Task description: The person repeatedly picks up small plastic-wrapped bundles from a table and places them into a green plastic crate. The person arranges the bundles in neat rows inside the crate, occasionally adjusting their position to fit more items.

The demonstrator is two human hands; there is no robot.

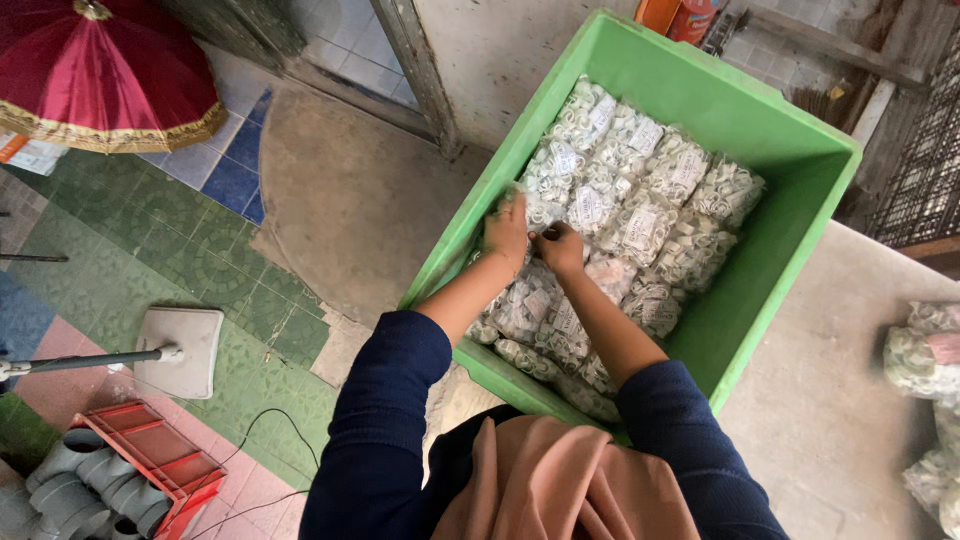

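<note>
In the head view, both hands reach into a green plastic crate (pixel 800 215) packed with clear bags of small white rings (pixel 640 190), each bag carrying a paper label. The left hand (pixel 507 232) lies flat, fingers together, pressed onto a bag at the crate's 9 o'clock wall; the right hand (pixel 560 248) sits just beside it, toward 3 o'clock, fingers curled down onto a neighbouring bag, though whether it pinches the plastic or only rests on it I cannot tell. The bags lie in about 3 slanted rows from 6 o'clock up to 12 o'clock, with bare crate floor showing at 3 o'clock. Settling a bag well here would call for keeping it flat with the label upward, sliding it snug against the wall and its neighbours, and gripping the body of the bag rather than a thin corner that might tear. More bags (pixel 925 360) rest on the concrete ledge (pixel 830 420) at 3 o'clock; grey pipe elbows (pixel 70 475) lie at 8 o'clock.
</note>
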